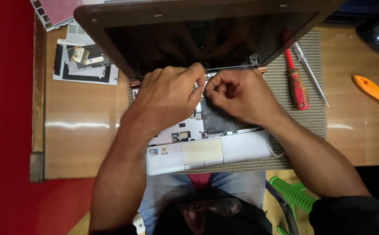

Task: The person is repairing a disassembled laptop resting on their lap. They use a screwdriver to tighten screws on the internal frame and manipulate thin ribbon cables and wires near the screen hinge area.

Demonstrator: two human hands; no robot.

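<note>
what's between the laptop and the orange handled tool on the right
Between the laptop and the orange tool, the head view shows two screwdrivers: one red-handled, one clear-handled.

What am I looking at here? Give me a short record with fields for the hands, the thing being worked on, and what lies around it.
left hand: fingers pinched at the rear of the laptop base, near the hinge
right hand: curled, fingertips meeting the left hand's over a dark sheet
laptop: silver, open, keyboard removed, on a woven mat
right of laptop: red screwdriver, slim metal tool, orange handle
left of laptop: loose parts on the wooden table
</note>
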